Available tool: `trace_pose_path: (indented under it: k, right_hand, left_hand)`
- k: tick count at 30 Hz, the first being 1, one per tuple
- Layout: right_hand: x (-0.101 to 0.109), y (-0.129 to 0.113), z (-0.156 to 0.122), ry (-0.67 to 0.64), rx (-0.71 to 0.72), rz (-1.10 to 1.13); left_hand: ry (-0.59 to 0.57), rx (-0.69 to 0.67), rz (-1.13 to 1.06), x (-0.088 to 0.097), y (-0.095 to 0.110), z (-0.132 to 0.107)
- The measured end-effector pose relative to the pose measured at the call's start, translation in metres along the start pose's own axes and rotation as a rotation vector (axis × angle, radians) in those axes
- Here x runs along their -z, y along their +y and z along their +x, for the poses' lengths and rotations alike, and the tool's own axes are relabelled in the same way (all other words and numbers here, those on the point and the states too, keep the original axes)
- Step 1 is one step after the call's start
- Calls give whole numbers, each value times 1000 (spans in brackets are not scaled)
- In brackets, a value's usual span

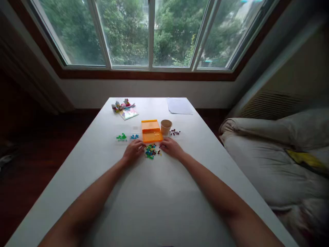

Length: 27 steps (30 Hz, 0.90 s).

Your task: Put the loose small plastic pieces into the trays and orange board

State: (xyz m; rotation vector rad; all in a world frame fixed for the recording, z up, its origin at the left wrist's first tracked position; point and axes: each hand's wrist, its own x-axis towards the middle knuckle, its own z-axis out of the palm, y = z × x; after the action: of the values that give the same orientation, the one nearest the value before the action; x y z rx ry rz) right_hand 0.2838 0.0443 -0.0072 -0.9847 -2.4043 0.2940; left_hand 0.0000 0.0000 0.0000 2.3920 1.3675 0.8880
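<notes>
A mixed pile of tiny coloured pieces [150, 151], green, blue, yellow and dark brown, lies on the white table between my hands. At its left edge is my left hand [133, 151], fingers curled and drawn together; what is in them, if anything, is hidden. My right hand [171, 148] rests at the pile's right side with its fingertips pinched beside some brown bits, too small to make out. Just beyond the pile sits an open orange plastic box [151, 136] with a few small bits inside. Green pieces [121, 137] and blue pieces [134, 136] form separate groups on the left.
A paper cup [166, 127] stands right of the box, beside scattered dark brown pieces [175, 132]. Farther back are small figures [123, 105], a colourful card [129, 113] and a white paper sheet [179, 106]. A pale sofa [252, 154] stands right of the table [159, 206].
</notes>
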Motion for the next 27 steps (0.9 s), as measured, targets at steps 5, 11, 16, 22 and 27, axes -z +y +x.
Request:
trace_pose_path:
  k: [5,11,16,22,27]
  right_hand:
    - [1,0,-1,38,-7,16]
    - [13,9,-3,291,-200,161]
    - [26,27,-3,569,-431,235]
    - [21,31,-3,607,-489,340]
    - [7,6,0,224,-146,260]
  left_hand:
    - [2,6,-9,1,1,1]
    - [40,44,-17,2,3,1]
    - [39,49,-16,3,3,3]
    - [45,28,36,0,4,3]
    - [38,30,88,-2,2,2]
